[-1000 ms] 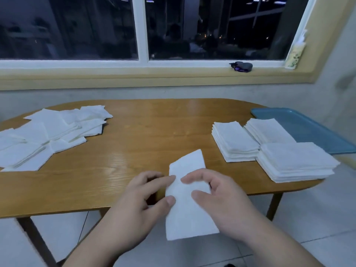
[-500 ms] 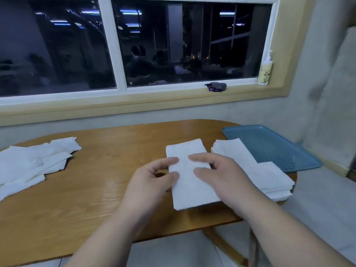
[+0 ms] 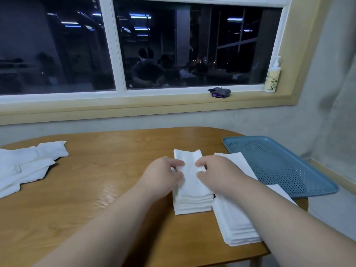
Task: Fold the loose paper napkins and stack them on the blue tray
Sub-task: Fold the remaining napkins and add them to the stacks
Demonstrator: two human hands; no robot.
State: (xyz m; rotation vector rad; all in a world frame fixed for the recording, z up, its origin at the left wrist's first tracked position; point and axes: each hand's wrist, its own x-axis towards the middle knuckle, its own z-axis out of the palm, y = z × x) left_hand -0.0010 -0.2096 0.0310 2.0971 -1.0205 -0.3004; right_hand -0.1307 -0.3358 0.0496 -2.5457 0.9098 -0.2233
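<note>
A folded white napkin (image 3: pixel 189 170) lies on top of a stack of folded napkins (image 3: pixel 192 206) near the table's middle right. My left hand (image 3: pixel 163 176) holds its left edge with curled fingers. My right hand (image 3: pixel 213 172) pinches its right edge. A second, longer stack of folded napkins (image 3: pixel 235 228) lies to the right, under my right forearm. The blue perforated tray (image 3: pixel 279 166) sits at the table's right end with no napkins inside it. Loose unfolded napkins (image 3: pixel 25 164) are heaped at the left.
The oval wooden table (image 3: pixel 107 180) stands below a window sill that carries a small dark object (image 3: pixel 220 92) and a pump bottle (image 3: pixel 272 78). The tray overhangs the table's right edge.
Both hands carried the folded napkin forward and to the right and set it down on the nearer stack. The camera tilted upward.
</note>
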